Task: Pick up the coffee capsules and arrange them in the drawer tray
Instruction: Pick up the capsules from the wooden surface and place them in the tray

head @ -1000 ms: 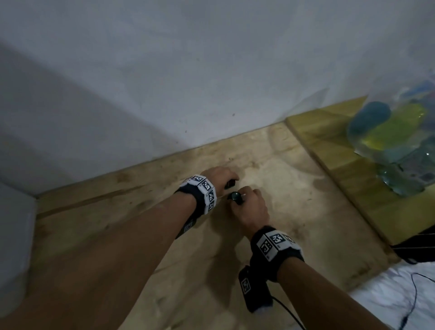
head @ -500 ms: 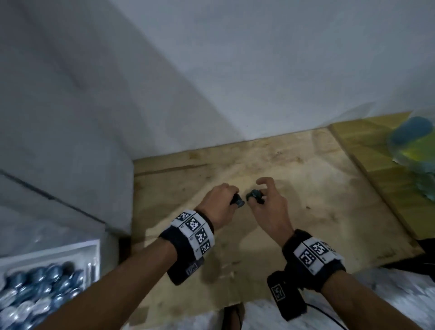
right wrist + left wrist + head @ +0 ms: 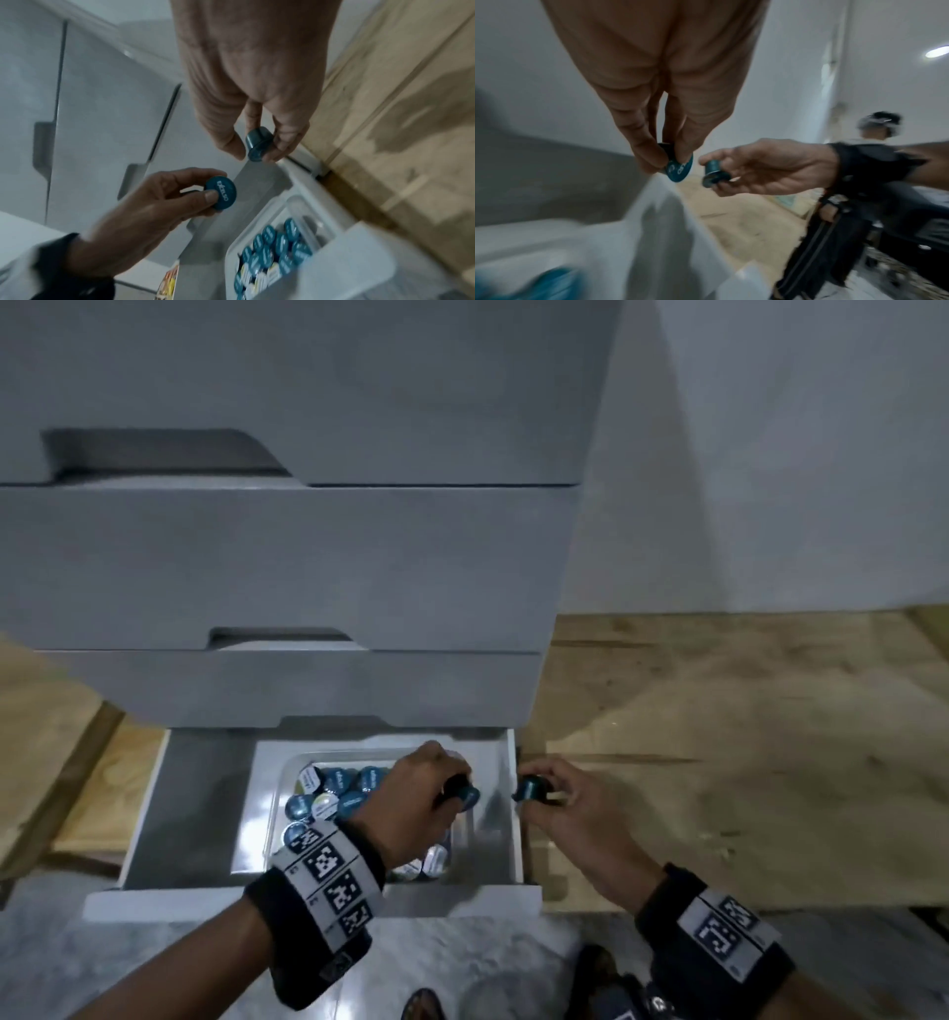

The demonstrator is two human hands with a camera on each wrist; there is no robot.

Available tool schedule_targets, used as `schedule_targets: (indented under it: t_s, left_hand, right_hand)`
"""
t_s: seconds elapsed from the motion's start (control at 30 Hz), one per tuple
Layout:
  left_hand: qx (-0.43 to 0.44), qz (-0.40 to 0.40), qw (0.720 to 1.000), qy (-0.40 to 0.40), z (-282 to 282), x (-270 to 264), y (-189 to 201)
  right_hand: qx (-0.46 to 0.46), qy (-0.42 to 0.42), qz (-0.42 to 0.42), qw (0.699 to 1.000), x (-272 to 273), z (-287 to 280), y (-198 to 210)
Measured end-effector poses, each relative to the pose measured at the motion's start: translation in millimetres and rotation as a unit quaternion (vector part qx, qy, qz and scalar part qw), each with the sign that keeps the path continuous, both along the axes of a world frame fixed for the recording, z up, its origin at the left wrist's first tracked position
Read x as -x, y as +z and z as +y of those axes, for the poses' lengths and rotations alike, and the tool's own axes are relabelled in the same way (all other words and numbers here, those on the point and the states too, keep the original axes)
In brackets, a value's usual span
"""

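Observation:
My left hand (image 3: 426,788) pinches a teal coffee capsule (image 3: 466,794) by thumb and fingers above the open bottom drawer (image 3: 318,898); its lid (image 3: 221,191) faces the right wrist camera. My right hand (image 3: 557,806) pinches a second teal capsule (image 3: 530,787) just right of the drawer's right wall, over the wooden floor. Inside the drawer lies a clear tray (image 3: 295,765) holding several teal and silver capsules (image 3: 328,793); my left hand and wrist hide part of them. In the left wrist view both capsules (image 3: 679,168) (image 3: 712,172) hang close together.
A grey drawer cabinet (image 3: 287,567) with closed upper drawers rises behind the open one. Plywood boards (image 3: 744,737) cover the floor to the right, and more board (image 3: 46,726) lies on the left. The grey floor (image 3: 462,958) lies below the drawer front. A white wall (image 3: 796,454) stands behind.
Both hands have lifted off the plywood, each with a capsule, and moved left to the open drawer. The view has swung left, bringing the cabinet and tray into sight.

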State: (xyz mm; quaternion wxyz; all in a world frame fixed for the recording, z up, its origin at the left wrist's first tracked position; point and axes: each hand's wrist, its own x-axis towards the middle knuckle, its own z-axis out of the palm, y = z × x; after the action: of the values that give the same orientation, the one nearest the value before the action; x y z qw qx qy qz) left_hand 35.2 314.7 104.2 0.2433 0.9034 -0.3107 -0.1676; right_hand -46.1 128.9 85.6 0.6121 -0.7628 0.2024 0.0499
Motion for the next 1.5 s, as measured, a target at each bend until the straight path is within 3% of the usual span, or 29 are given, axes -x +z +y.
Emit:
schedule_targets:
  t_s: [0.1, 0.2, 0.3, 0.57, 1.13, 1.3, 1.5]
  left_hand:
    - [-0.029, 0.003, 0.998, 0.051, 39.5, -24.1, -17.7]
    - [-0.048, 0.005, 0.997, 0.067, 51.4, -49.9, -38.6]
    - [-0.068, 0.014, 0.995, 0.066, 48.2, -70.2, -55.0]
    - [-0.091, 0.055, 0.993, 0.047, 36.0, -94.2, -86.3]
    - [-0.204, 0.043, 0.976, -0.055, 35.7, -102.4, -103.0]
    - [-0.228, 0.031, 0.971, -0.069, 36.9, -107.3, -105.5]
    - [-0.234, -0.001, 0.969, -0.077, 36.9, -108.0, -107.9]
  right_hand:
    - [-0.012, 0.056, 0.025, 0.998, -18.6, 48.3, -5.9]
    - [0.111, 0.091, 0.041, 0.989, -46.1, 78.0, -23.0]
    - [0.266, 0.099, 0.078, 0.956, -72.6, 95.8, -39.0]
    - [0.419, 0.183, 0.070, 0.887, -103.2, 97.0, -58.8]
    - [0.495, 0.303, 0.042, 0.813, -117.2, 94.9, -66.8]
    - [0.500, 0.319, 0.043, 0.804, -120.3, 97.0, -66.3]
    - [0.487, 0.313, 0.028, 0.815, -124.4, 98.2, -63.0]
